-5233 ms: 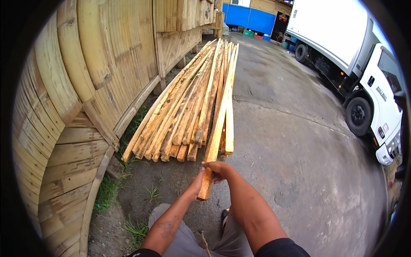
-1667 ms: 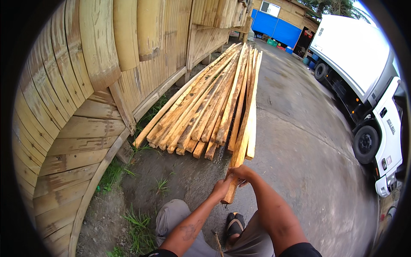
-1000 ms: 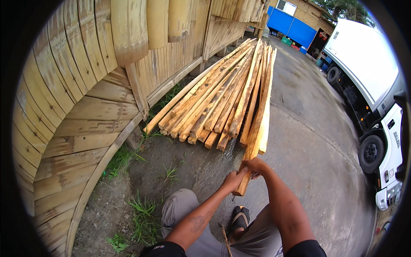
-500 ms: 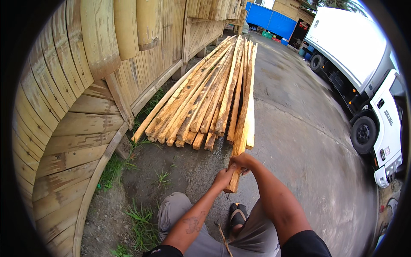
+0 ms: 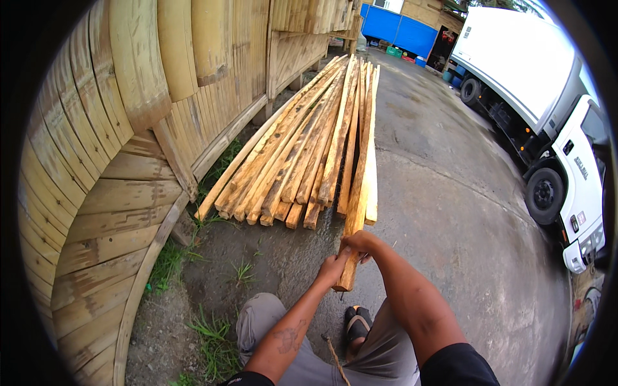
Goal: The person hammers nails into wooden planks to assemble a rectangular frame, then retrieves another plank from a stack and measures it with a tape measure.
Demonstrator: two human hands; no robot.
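A long squared wooden beam [image 5: 353, 222] reaches from the lumber pile toward me, its near end raised off the ground above my feet. My left hand [image 5: 331, 270] is closed on the left side of that end. Slightly farther along, my right hand [image 5: 362, 242] grips the beam from the right, its fingers curled partly out of sight underneath. The hands nearly touch each other. A thin dark nail-like piece pokes out below the beam's end. Another thin sliver shows beside my right hand, too small to name.
Many more beams lie in a fanned pile [image 5: 283, 174] ahead. A bamboo-clad wall [image 5: 129, 186] curves along the left, with grass tufts [image 5: 215, 331] at its foot. A white truck [image 5: 547, 128] stands on the right of the concrete ground [image 5: 450, 225]. A thin stick [image 5: 335, 360] crosses my lap.
The view has shifted slightly, so the pile and truck sit a little farther left. Both hands keep the same hold on the beam.
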